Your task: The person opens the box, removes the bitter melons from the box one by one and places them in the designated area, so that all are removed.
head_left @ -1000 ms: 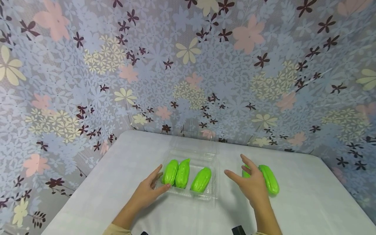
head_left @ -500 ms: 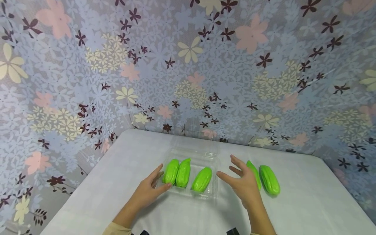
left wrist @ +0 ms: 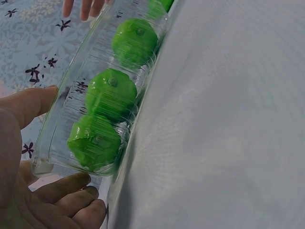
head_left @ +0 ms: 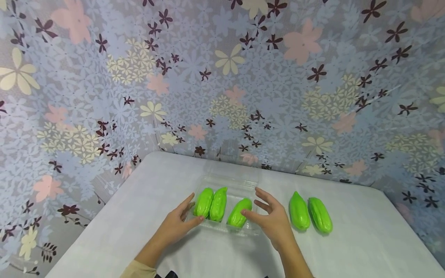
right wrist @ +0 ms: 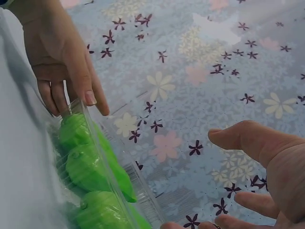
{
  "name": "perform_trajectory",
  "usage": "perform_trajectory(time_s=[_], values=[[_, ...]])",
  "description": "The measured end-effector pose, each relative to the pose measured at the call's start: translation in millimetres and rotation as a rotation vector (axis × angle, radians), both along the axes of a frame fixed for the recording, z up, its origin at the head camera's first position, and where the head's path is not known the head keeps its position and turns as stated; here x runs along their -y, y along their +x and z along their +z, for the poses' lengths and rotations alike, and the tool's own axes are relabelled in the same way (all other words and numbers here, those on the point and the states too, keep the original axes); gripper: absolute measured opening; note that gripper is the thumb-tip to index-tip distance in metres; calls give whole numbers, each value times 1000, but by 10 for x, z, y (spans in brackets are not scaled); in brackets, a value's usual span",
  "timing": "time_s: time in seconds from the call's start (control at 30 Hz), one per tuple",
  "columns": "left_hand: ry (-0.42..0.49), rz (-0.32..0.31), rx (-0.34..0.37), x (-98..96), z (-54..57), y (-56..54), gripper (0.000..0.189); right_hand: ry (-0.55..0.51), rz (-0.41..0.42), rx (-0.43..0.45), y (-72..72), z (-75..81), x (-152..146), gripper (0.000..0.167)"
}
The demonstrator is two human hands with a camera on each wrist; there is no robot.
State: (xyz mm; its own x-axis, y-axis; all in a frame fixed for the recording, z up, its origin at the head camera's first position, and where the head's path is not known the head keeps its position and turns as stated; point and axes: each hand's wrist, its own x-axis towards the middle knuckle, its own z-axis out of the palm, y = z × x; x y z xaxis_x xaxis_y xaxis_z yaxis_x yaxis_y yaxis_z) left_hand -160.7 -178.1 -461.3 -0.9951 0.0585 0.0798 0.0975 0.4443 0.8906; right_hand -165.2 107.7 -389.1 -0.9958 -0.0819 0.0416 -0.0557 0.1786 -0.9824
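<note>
A clear plastic clamshell box [head_left: 222, 227] stands on the table, its hinged lid [head_left: 231, 170] folded back. Inside lie three glossy green, ribbed, gourd-shaped pieces: two side by side at the left [head_left: 203, 202] and one at the right [head_left: 237, 216]. My left hand [head_left: 175, 227] holds the box's near left corner, thumb at the front rim and fingers along the left side. Beside the box's right side is my right hand [head_left: 274, 222], fingers spread and holding nothing. Its thumb overlaps the right piece in the head view; whether it touches is unclear.
Two more green gourd-shaped pieces [head_left: 299, 211] lie on the white table [head_left: 361, 231] right of my right hand. A flowered cloth [head_left: 222, 77] hangs behind the table and along its sides.
My right hand has moved left, away from the two loose green pieces, to the box's right side. Both loose pieces are now uncovered. The left hand stays at the box's corner.
</note>
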Motion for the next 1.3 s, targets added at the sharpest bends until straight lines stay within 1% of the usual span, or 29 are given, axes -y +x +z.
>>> perform_trajectory(time_s=[0.1,0.27,0.43,0.53,0.67,0.93,1.07,1.17,1.3], values=[[-4,0,0,-2,5,4,85,9,5,-5,4,-17,27,81],[-6,2,-1,0,4,2,87,56,-1,4,-3,-74,99,83],[-4,2,3,5,18,-17,87,139,-18,14,-2,-117,188,87],[-4,1,3,8,28,-24,87,193,-28,5,1,-125,226,89],[-10,3,-3,11,16,-31,88,235,-42,-7,-12,-120,247,89],[-20,-5,-9,-7,-28,-31,88,317,-57,7,-66,-117,267,91],[-19,10,-8,3,-30,-38,88,386,-37,-22,-126,-116,319,90],[-18,9,-4,14,-36,-32,88,434,-24,-53,-171,-146,371,90],[-16,1,-5,24,-47,-28,89,468,-40,-74,-192,-209,448,88]])
